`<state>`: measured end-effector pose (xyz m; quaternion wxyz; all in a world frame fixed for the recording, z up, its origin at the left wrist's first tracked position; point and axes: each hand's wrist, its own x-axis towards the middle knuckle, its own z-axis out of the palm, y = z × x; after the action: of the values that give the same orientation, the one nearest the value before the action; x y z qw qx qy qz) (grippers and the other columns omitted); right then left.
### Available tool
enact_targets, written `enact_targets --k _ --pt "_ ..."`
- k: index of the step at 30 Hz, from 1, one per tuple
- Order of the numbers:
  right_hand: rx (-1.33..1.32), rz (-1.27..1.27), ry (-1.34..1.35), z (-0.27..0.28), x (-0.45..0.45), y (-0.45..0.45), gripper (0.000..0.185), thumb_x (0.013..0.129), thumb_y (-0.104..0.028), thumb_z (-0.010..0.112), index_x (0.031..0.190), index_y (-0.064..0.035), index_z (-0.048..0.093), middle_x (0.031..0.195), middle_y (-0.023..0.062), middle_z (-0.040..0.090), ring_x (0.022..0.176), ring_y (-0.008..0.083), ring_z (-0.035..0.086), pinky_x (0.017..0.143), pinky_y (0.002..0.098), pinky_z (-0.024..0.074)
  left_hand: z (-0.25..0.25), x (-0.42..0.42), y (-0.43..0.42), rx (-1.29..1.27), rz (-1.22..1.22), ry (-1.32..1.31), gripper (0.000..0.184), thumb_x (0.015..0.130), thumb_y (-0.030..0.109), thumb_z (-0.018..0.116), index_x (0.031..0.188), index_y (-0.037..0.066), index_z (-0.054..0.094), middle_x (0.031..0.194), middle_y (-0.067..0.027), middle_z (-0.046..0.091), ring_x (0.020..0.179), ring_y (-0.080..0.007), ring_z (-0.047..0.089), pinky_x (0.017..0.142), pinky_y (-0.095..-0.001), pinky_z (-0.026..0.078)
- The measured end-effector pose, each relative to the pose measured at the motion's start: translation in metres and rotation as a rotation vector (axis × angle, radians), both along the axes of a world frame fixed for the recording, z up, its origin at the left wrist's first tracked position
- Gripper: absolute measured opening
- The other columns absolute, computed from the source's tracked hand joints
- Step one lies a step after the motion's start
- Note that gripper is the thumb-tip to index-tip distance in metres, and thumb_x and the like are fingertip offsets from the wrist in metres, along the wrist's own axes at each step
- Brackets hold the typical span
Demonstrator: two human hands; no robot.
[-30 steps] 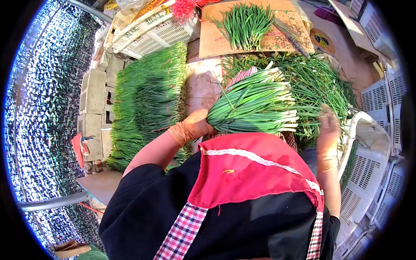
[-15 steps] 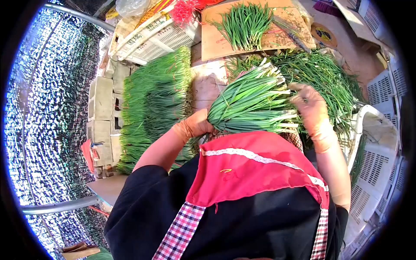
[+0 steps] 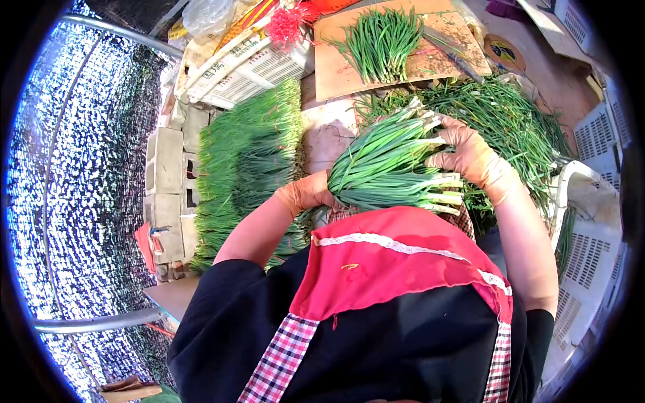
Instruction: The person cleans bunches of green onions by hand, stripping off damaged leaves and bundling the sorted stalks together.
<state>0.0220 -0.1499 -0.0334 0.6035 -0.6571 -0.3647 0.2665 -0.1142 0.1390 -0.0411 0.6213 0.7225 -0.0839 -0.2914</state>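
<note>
A large bunch of green stalks (image 3: 390, 161) with pale root ends lies in front of my red apron. My left hand (image 3: 314, 191), in an orange glove, is closed round its leafy left end. My right hand (image 3: 467, 153), gloved too, has its curved fingers on the pale ends at the right of the bunch. Left of it stand rows of tied green bundles (image 3: 255, 154). Behind and to the right is a loose heap of green stalks (image 3: 504, 127).
At the back a board (image 3: 329, 60) bears a smaller green bunch (image 3: 384, 43) and a long blade (image 3: 457, 60). A white crate (image 3: 269, 67) stands back left, concrete blocks (image 3: 166, 161) at the left, a roll of tape (image 3: 504, 50) back right, and white crates (image 3: 584, 262) at the right.
My right hand has come in from the right, over the loose heap, onto the pale ends of the bunch. My left hand has kept its hold on the leafy end.
</note>
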Motion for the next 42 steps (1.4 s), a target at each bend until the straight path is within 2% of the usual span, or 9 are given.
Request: enact_targets --k 2,4,10,19,24,33,37,39,42 --pt "-0.069 -0.018 -0.189 0.002 -0.005 0.002 0.036 0.066 -0.005 0.076 0.101 -0.0057 0.068 0.130 0.0113 0.045 0.119 0.0229 0.043 0.098 0.0334 0.0379 0.001 -0.001 0.002 0.009 0.018 0.039 0.062 0.060 -0.001 0.067 0.120 0.004 0.055 0.114 -0.0057 0.060 0.101 -0.0154 0.054 0.085 -0.0287 0.045" --pt "0.052 -0.098 0.301 0.003 -0.012 0.006 0.031 0.069 -0.006 0.075 0.099 -0.0048 0.068 0.131 0.0097 0.043 0.117 0.0209 0.044 0.096 0.0325 0.0390 0.005 0.003 0.004 0.056 -0.010 0.171 0.063 0.058 -0.002 0.068 0.120 0.004 0.055 0.116 -0.0060 0.059 0.104 -0.0161 0.053 0.091 -0.0301 0.042" --pt "0.221 -0.126 0.540 -0.005 -0.012 0.009 0.022 0.072 -0.004 0.073 0.094 -0.0028 0.068 0.130 0.0074 0.045 0.113 0.0176 0.047 0.095 0.0299 0.0396 0.005 0.003 -0.001 0.053 -0.028 -0.083 0.060 0.060 -0.001 0.066 0.118 0.004 0.056 0.110 -0.0047 0.062 0.097 -0.0142 0.056 0.084 -0.0282 0.045" --pt "0.017 -0.355 0.010 0.002 -0.008 -0.038 0.011 0.064 0.003 0.067 0.066 -0.0035 0.058 0.122 0.0100 0.055 0.113 0.0224 0.049 0.098 0.0332 0.0349 0.005 0.007 0.008 0.142 -0.110 0.139 0.055 0.062 0.006 0.071 0.115 0.004 0.058 0.113 -0.0071 0.062 0.102 -0.0156 0.055 0.093 -0.0302 0.040" --pt "-0.992 -0.812 -0.535 0.018 0.022 -0.110 0.037 0.069 -0.023 0.073 0.095 0.0018 0.062 0.129 0.0201 0.047 0.116 0.0327 0.048 0.098 0.0351 0.0372 0.015 0.001 0.000 0.220 -0.073 -0.006 0.046 0.062 0.003 0.069 0.108 0.003 0.062 0.098 -0.0052 0.066 0.087 -0.0113 0.057 0.080 -0.0282 0.046" --pt "0.060 -0.470 0.455 0.023 -0.034 0.002 0.042 0.077 -0.010 0.071 0.113 0.0050 0.055 0.098 0.0058 0.063 0.089 0.0113 0.056 0.085 0.0238 0.0418 0.025 -0.013 -0.006 0.564 -0.075 -0.238 0.042 0.061 0.012 0.071 0.102 0.008 0.063 0.084 -0.0090 0.066 0.072 -0.0186 0.062 0.067 -0.0302 0.049" --pt "-0.030 -0.479 0.137 0.029 -0.051 -0.006 0.015 0.072 -0.003 0.070 0.085 -0.0009 0.063 0.128 0.0161 0.048 0.114 0.0218 0.047 0.095 0.0328 0.0378 0.018 -0.015 0.002 0.588 -0.018 -0.328 0.040 0.064 0.013 0.068 0.103 0.008 0.062 0.088 -0.0108 0.065 0.079 -0.0221 0.062 0.075 -0.0311 0.048" --pt "-0.192 -0.343 -0.508 0.024 -0.055 -0.021 0.018 0.070 -0.002 0.070 0.087 -0.0015 0.063 0.133 0.0162 0.043 0.115 0.0259 0.048 0.095 0.0341 0.0391 0.018 -0.017 0.002 0.615 -0.006 -0.240 0.038 0.066 0.014 0.067 0.103 0.007 0.062 0.091 -0.0110 0.065 0.082 -0.0224 0.061 0.077 -0.0310 0.048" --pt "-0.346 -0.456 -0.362 -0.014 -0.042 -0.061 0.015 0.072 -0.003 0.067 0.086 -0.0012 0.064 0.118 0.0152 0.056 0.108 0.0271 0.054 0.095 0.0343 0.0395 0.005 -0.018 0.006 0.635 0.000 -0.249 0.034 0.071 0.016 0.065 0.103 0.007 0.062 0.096 -0.0107 0.064 0.086 -0.0224 0.060 0.078 -0.0303 0.047"
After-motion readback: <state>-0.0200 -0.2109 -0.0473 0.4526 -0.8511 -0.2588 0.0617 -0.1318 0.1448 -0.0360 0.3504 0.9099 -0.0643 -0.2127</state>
